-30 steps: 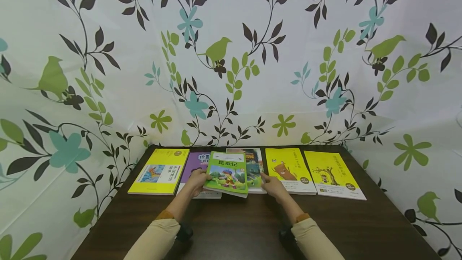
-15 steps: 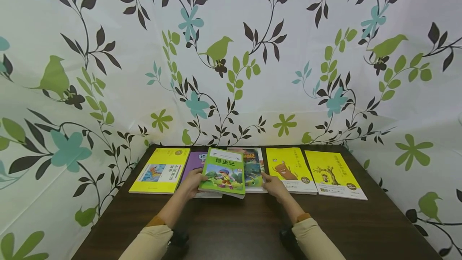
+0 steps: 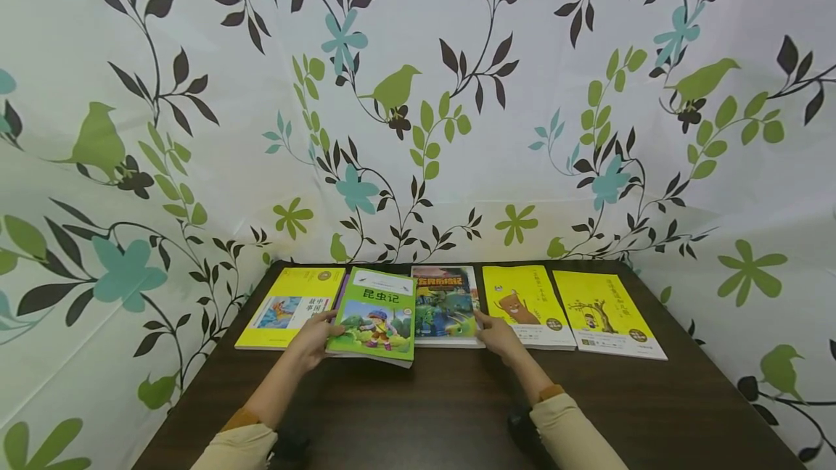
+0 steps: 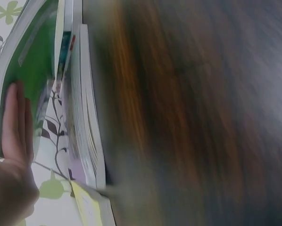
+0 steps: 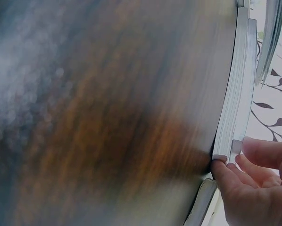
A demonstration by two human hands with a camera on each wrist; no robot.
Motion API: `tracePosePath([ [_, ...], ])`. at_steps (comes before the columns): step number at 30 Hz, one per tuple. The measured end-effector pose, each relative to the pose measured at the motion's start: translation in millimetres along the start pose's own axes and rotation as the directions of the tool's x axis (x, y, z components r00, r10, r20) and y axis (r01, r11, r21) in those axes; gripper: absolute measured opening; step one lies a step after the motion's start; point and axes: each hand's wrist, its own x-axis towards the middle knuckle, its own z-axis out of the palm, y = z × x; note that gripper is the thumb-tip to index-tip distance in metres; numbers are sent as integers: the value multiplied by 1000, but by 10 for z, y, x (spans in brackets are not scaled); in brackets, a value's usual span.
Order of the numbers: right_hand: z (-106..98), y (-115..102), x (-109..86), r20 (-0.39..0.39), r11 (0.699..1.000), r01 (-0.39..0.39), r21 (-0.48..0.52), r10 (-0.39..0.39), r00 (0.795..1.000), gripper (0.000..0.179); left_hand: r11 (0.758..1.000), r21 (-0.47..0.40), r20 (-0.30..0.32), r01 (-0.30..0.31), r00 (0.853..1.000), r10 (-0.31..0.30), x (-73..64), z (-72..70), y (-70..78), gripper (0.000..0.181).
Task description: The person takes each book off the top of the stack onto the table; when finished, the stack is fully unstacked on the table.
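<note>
My left hand (image 3: 313, 339) holds a green paperback book (image 3: 375, 318) by its left edge, thumb on the cover. In the left wrist view its fingers (image 4: 19, 127) lie straight along the underside of the raised green book. Beneath it lies a purple book, mostly hidden in the head view, its page edges (image 4: 90, 122) showing in the left wrist view. My right hand (image 3: 498, 336) grips the right edge of a book with a dark, colourful cartoon cover (image 3: 447, 307). In the right wrist view the thumb and fingers pinch its corner by the page edges (image 5: 233, 99).
A yellow book (image 3: 287, 310) lies at the left end of the row. Two more yellow books, one with a brown cartoon figure (image 3: 525, 307) and one with a tree (image 3: 604, 314), lie on the right. The dark wooden table (image 3: 418, 412) meets a patterned cloth wall (image 3: 418, 129).
The left hand has carried the green book leftward, off the cartoon-cover book and over the purple one. The cartoon cover now shows fully. My right hand has stayed at its edge.
</note>
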Motion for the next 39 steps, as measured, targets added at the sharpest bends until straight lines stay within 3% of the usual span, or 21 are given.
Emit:
tracePosePath([
  [10,4,41,13,2,1000,-10,3,10,1000,55,1000,-25,42,19,999,-18,-247,-281,-24,60],
  [25,4,42,22,9,1000,-17,2,17,1000,55,998,-19,156,67,986,-63,-621,-538,-105,68],
  [34,-60,32,34,5,1000,-13,-1,13,1000,56,996,16,188,93,978,-95,-691,-795,-196,76],
  [39,-77,38,28,5,1000,-24,-3,24,1000,55,994,26,264,108,958,-111,-703,-966,-277,78],
])
